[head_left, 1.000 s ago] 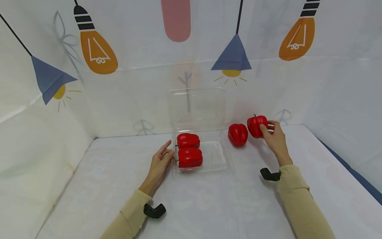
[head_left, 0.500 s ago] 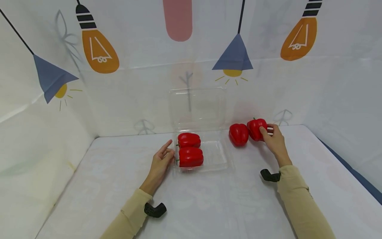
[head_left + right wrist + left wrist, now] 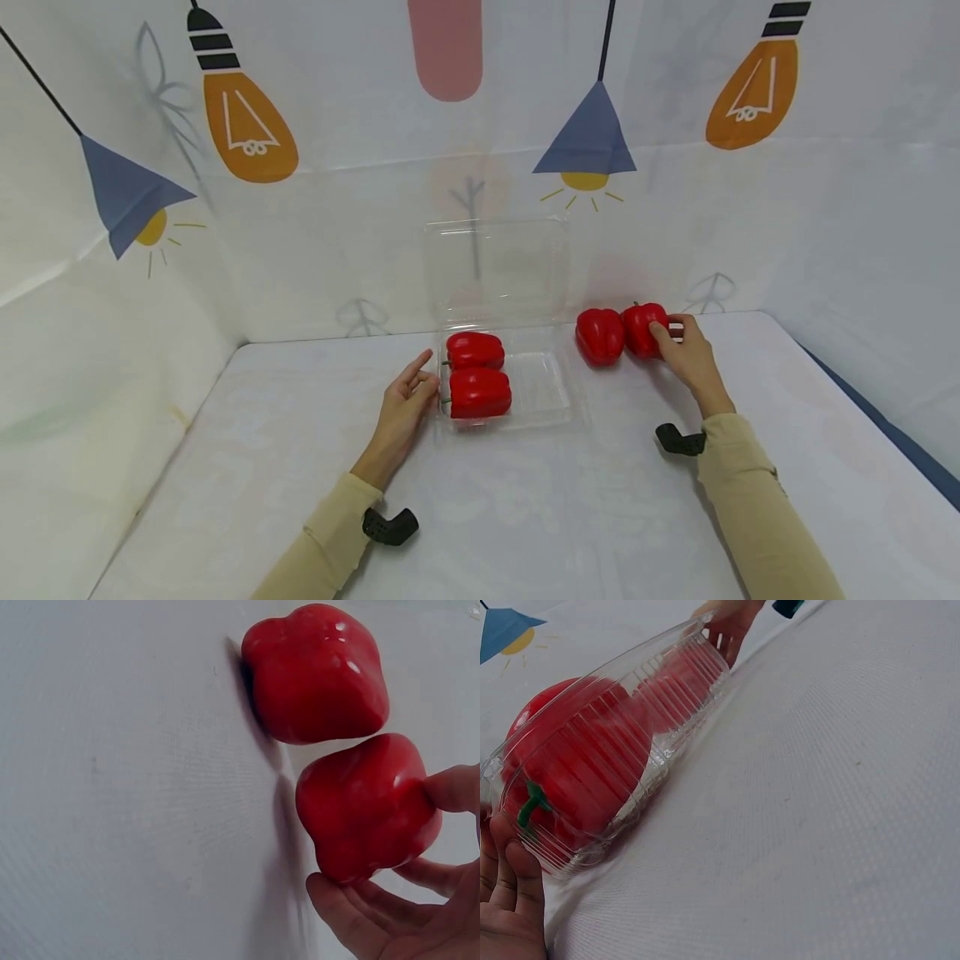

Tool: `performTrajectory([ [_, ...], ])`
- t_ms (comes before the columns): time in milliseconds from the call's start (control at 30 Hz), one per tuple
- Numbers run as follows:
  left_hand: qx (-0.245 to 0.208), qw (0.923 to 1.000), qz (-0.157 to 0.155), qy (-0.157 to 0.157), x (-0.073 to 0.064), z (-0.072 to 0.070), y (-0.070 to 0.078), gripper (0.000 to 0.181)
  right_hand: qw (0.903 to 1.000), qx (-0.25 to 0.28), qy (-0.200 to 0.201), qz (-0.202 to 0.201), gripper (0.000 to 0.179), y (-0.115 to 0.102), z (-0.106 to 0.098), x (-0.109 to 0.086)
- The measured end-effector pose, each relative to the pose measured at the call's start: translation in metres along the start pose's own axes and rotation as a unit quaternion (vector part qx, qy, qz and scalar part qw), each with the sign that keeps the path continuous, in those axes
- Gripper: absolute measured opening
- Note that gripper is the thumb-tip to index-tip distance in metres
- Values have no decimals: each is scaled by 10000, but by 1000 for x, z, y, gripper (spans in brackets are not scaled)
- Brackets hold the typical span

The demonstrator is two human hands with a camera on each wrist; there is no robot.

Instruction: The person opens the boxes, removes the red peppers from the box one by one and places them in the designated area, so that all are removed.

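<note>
My right hand [image 3: 686,354] pinches a red bell pepper [image 3: 642,328] between thumb and fingers at the back of the table. Close to its left sits another red bell pepper [image 3: 599,337]; in the right wrist view a thin gap shows between this pepper [image 3: 319,675] and the held pepper [image 3: 367,810]. Two more bell peppers [image 3: 480,393] lie on their sides, stems leftward, in the left half of a clear plastic clamshell box [image 3: 543,392]. At the box's left edge my left hand [image 3: 401,412] touches the wall with its fingertips; its index finger is extended.
The clamshell's clear lid [image 3: 498,271] stands raised at the back, in front of a printed white backdrop [image 3: 337,225]. A white cloth [image 3: 495,508] covers the table. A black curved piece [image 3: 390,527] sits at the left wrist, another such piece [image 3: 678,439] at the right.
My right hand has lowered its pepper slightly, bringing it down beside the loose one. The left hand and the box stay where they were.
</note>
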State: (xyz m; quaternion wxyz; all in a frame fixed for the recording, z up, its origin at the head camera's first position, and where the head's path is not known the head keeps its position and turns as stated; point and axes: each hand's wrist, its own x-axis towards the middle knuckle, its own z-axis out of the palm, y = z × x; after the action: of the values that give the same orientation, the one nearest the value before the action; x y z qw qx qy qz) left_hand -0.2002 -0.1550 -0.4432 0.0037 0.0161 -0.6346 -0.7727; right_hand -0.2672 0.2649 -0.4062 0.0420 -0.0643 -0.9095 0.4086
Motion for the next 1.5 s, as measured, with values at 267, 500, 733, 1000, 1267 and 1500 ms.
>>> performTrajectory([
  [267, 87, 10000, -30, -7, 0, 1, 1, 51, 9998, -210, -61, -12, 70, 6, 0, 1],
  [500, 250, 9997, -86, 4, 1, 0, 2, 51, 9997, -169, -175, 79, 73, 8, 0, 3],
  [733, 234, 9997, -59, -20, 2, -2, 1, 50, 9998, -56, -215, -25, 73, 14, 0, 5],
  [1000, 267, 9996, -31, -81, 2, 0, 3, 51, 9995, 252, -180, -73, 75, 20, 1, 4],
  [1267, 204, 9998, 41, -75, 3, -1, 4, 53, 9988, 493, -59, -11, 79, 26, 6, 6],
  [1500, 152, 9998, -19, -82, 2, -3, 0, 53, 9987, 476, 177, -46, 78, 26, 11, 2],
])
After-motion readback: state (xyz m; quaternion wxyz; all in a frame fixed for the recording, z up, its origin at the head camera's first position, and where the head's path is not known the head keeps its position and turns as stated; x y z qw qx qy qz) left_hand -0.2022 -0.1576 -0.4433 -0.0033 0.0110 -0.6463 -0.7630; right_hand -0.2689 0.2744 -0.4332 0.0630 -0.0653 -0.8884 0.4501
